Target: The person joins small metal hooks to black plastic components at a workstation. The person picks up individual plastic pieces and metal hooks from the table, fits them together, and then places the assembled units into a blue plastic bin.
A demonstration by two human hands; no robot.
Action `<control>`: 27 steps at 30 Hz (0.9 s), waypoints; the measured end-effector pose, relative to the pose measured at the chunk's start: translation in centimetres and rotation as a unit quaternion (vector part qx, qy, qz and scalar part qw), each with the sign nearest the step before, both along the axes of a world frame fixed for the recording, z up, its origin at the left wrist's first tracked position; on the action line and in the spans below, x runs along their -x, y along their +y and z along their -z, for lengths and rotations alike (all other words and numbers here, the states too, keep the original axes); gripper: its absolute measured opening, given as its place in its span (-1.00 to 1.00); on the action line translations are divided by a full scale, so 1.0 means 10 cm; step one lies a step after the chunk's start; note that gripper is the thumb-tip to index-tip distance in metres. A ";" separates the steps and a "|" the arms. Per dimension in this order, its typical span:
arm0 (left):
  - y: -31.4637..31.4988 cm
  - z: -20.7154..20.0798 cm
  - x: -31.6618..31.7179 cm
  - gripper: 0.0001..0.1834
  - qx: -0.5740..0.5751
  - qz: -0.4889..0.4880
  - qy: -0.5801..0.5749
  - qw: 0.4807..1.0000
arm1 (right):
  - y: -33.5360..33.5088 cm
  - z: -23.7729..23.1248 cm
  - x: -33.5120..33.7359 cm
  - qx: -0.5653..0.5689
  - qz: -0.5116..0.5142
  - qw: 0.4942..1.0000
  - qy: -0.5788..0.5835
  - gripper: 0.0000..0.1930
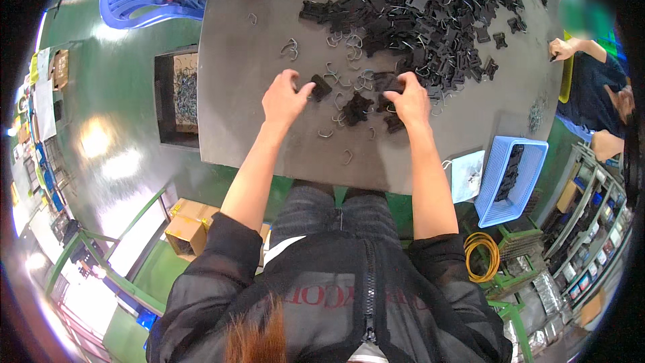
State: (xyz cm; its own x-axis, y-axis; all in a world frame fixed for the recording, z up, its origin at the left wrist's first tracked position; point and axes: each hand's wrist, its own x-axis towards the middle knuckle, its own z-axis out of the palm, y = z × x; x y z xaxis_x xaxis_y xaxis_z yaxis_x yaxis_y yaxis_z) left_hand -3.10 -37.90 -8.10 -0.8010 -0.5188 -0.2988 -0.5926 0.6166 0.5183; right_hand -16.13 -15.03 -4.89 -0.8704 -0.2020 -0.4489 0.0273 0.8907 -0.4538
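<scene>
My left hand is over the table with thumb and forefinger apart. A small black plastic piece is right by its thumb tip, and I see no finger closed round it. On the other side, my right hand pinches a flat black plastic piece between thumb and fingers. Between my hands lies a cluster of black pieces, with bent metal wire clips scattered about it. More black pieces lie just under my right hand.
A large heap of black pieces with wire clips covers the table's far right. A blue basket with black parts is at the near right. An open box of clips is at the left edge. A co-worker's hand is at right.
</scene>
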 end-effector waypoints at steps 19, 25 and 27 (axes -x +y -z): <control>-0.10 -0.15 0.20 -0.81 -0.366 -0.150 -0.036 0.918 | -0.03 0.22 0.15 -0.039 -0.288 0.952 0.092 -0.64; 0.31 -0.57 0.25 -0.79 -0.375 -0.077 -0.008 0.924 | 0.25 0.10 -0.05 0.441 0.224 0.810 -0.315 -0.80; 0.46 -0.47 0.21 -0.74 -0.258 -0.010 -0.001 0.966 | 0.33 0.08 -0.13 0.513 0.265 0.726 -0.373 -0.83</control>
